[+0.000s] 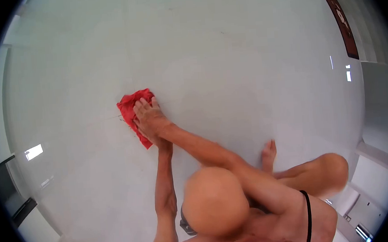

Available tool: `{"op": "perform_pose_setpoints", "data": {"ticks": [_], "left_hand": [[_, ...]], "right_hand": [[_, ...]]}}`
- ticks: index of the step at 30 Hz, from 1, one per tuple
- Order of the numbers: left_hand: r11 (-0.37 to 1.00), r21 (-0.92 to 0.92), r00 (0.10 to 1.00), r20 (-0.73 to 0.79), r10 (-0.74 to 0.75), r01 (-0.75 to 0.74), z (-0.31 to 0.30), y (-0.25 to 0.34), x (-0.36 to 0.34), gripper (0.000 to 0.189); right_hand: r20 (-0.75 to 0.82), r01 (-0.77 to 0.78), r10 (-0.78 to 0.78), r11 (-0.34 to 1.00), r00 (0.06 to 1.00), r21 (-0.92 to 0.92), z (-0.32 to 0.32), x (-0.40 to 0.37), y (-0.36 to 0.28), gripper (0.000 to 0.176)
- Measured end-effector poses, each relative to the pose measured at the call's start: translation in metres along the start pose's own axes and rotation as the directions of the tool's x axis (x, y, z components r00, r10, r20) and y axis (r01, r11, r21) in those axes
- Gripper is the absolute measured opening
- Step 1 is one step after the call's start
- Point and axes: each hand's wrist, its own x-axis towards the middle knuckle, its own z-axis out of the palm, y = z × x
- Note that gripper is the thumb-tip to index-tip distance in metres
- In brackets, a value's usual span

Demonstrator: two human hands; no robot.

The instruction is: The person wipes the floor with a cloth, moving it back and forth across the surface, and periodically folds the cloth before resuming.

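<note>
Crumpled red cloth (129, 108), centre-left, on glossy white floor (244, 72). Right hand (149, 118) lies flat on it, fingers pressed together. Left hand (160, 144) is beneath, finger state unclear.

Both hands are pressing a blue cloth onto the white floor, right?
No, the cloth is red, not blue. The head view shows the right hand and the left hand both pressing it onto the white floor.
</note>
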Motion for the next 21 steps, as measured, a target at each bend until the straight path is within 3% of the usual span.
{"op": "perform_pose_setpoints", "data": {"ticks": [5,9,10,11,12,13,14,15,19,20,21], "left_hand": [[0.995,-0.055,0.991,0.097,0.092,-0.087,-0.015,0.016,-0.005,0.058],[0.934,-0.35,0.969,0.247,0.021,0.069,-0.037,-0.027,-0.016,0.058],[0.939,-0.23,0.962,0.032,0.271,-0.256,-0.032,-0.041,-0.024,0.06],[0.936,-0.296,0.947,0.195,0.255,-0.191,-0.042,-0.034,-0.028,0.065],[0.932,-0.33,0.95,0.21,0.23,-0.152,-0.045,-0.028,-0.028,0.067],[0.842,-0.524,0.862,0.48,0.163,0.132,-0.074,-0.021,-0.017,0.067],[0.874,-0.439,0.816,0.415,0.402,-0.208,-0.074,-0.026,-0.014,0.067],[0.786,-0.322,0.684,0.388,0.618,-0.528,-0.079,-0.037,-0.009,0.068],[0.754,-0.292,0.67,0.346,0.657,-0.589,-0.163,-0.123,0.008,0.071],[0.79,-0.206,0.696,0.38,0.609,-0.578,-0.108,-0.005,-0.021,0.072],[0.804,-0.168,0.714,0.383,0.586,-0.57,-0.123,-0.008,-0.019,0.072]], "right_hand": [[-0.168,-0.221,0.249,0.96,0.954,0.171,-0.008,-0.03,-0.021,0.066],[-0.346,-0.28,0.255,0.96,0.903,-0.024,0.039,-0.035,-0.038,0.067],[-0.377,-0.368,0.314,0.927,0.871,-0.079,0.032,-0.048,-0.049,0.067],[-0.348,-0.451,0.433,0.892,0.831,0.034,0.029,-0.059,-0.048,0.065],[-0.463,-0.441,0.37,0.896,0.806,-0.053,0.035,-0.076,-0.047,0.061],[-0.516,-0.496,0.453,0.866,0.727,0.061,0.053,-0.084,-0.039,0.057],[-0.526,-0.564,0.543,0.814,0.654,0.14,0.05,-0.087,-0.051,0.056],[-0.531,-0.628,0.629,0.748,0.568,0.214,0.05,-0.086,-0.068,0.054],[-0.525,-0.67,0.66,0.712,0.537,0.21,0.081,-0.034,-0.17,0.055],[-0.485,-0.634,0.676,0.721,0.555,0.279,0.032,-0.104,-0.074,0.056],[-0.472,-0.625,0.687,0.716,0.553,0.31,0.029,-0.093,-0.087,0.057]]}}
